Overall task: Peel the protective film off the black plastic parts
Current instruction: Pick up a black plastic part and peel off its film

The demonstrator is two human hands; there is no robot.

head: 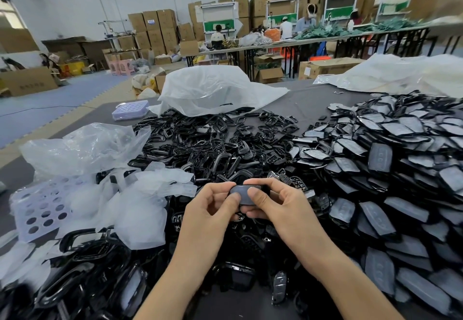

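Right in front of you, above the near edge of the tabletop (313, 99), both hands meet on one black plastic part (241, 193). Your left hand (213, 207) pinches its left end and your right hand (275, 202) its right end, thumbs on top and fingers curled beneath. The upper face looks dull grey, so I judge the film is still on and you are at the start of the peel, feeling for an edge.

The next move calls for a thumbnail under a corner of the film while the other hand holds the part fast, then a low, even pull so the thin sheet comes off whole.

Beneath your wrists and toward the near left corner lie glossy black frames (87, 269), hard, rounded and hollow in the middle. Just left of your hands is a heap of peeled film (140, 207): milky, limp and creased. A white perforated tray (40, 209) with round holes lies by the left edge.

Along the right side, a deep pile of filmed parts (390, 169) rises, flat shield-like pieces with a matte grey skin. Mid-tabletop, bare ring frames (213, 144) lie tangled and shiny. Crumpled clear bags (82, 144) lie at the left. Toward the far edge are a small lilac box (130, 113) and a puffed white bag (213, 89).
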